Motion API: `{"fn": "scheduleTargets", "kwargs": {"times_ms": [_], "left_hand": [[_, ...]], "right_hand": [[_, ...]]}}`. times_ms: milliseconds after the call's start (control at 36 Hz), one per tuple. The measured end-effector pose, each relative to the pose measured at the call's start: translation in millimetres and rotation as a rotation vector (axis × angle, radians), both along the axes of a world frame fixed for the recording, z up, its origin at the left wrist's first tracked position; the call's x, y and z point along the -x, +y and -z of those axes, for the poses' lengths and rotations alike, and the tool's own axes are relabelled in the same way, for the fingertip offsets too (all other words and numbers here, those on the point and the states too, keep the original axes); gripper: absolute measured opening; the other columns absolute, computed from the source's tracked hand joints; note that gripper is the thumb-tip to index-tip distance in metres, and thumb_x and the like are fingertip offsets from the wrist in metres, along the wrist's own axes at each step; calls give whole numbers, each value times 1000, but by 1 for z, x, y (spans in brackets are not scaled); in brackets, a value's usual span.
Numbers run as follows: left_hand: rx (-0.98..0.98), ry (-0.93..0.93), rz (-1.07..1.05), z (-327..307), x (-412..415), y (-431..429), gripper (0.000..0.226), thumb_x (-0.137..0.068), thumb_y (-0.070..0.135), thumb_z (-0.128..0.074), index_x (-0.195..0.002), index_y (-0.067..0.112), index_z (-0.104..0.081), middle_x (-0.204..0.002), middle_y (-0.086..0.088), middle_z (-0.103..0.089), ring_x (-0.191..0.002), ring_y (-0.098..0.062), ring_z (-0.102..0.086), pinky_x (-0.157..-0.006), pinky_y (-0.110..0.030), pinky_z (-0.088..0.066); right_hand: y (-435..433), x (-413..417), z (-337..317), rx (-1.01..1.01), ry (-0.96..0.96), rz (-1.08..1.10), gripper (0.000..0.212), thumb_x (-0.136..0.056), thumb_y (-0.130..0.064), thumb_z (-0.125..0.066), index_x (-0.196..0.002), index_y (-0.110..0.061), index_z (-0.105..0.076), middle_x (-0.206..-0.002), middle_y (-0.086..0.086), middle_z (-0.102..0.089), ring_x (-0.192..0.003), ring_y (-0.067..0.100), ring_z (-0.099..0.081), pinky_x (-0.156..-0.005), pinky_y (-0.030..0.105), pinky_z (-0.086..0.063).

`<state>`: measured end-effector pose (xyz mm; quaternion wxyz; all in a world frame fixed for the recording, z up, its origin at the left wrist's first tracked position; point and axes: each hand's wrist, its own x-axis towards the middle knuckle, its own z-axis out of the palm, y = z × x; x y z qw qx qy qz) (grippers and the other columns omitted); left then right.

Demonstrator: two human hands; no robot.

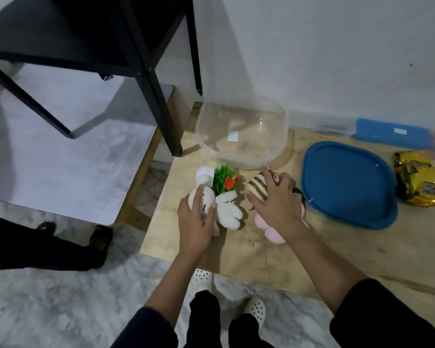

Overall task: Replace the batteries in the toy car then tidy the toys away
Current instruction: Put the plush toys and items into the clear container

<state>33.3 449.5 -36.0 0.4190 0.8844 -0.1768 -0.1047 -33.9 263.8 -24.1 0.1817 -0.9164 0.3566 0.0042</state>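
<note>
Left hand grips white plush, right hand grips striped plush (toy car well right).

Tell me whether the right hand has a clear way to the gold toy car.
Probably yes: only the flat blue lid lies between the right hand and the gold toy car, low enough to pass over. The hand grips a striped plush toy, though.

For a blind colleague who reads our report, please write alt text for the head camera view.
A person's left hand grips a white plush toy and the right hand grips a striped plush toy on a wooden board, near an empty clear tub. A blue lid and a gold toy car lie to the right.
</note>
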Motion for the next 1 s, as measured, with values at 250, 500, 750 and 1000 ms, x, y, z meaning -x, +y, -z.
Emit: {"fn": "scheduleTargets", "kwargs": {"times_ms": [250, 500, 750, 1000], "left_hand": [[5, -39, -6, 3, 1, 1, 52, -94, 38, -47, -143, 29, -33, -131, -9, -41, -119, -17, -37, -94, -23, -30], [29, 1, -30, 5, 0, 1, 52, -93, 46, -46, -142, 40, -29, -124, -7, -40, -113, -22, -44, -95, -32, -40], [75, 112, -58, 6, -2, 3, 52, -89, 48, -53, -137, 41, -34, -110, -3, -38, -107, -19, -45, -96, -28, -40], [110, 132, -54, 6, 3, 7, 48, -92, 42, -50, -138, 37, -36, -109, -4, -37, -98, -9, -41, -90, -19, -32]], "right_hand": [[10, 11, -4, 83, -106, -36, 70, -69, -69, -57, -125, -29, -45, -113, 10, -44, -89, 32, -56, -78, 42, -47], [7, 10, -9, 42, -110, -29, 73, -67, -66, -63, -127, -28, -44, -119, 9, -37, -89, 31, -58, -69, 35, -49], [4, 12, -11, -55, -190, 7, 74, -63, -63, -70, -123, -27, -46, -111, 6, -37, -90, 24, -56, -66, 31, -46], [4, 15, -16, -124, -233, 51, 74, -64, -59, -73, -125, -29, -44, -115, 5, -36, -95, 25, -55, -70, 29, -41]]}}
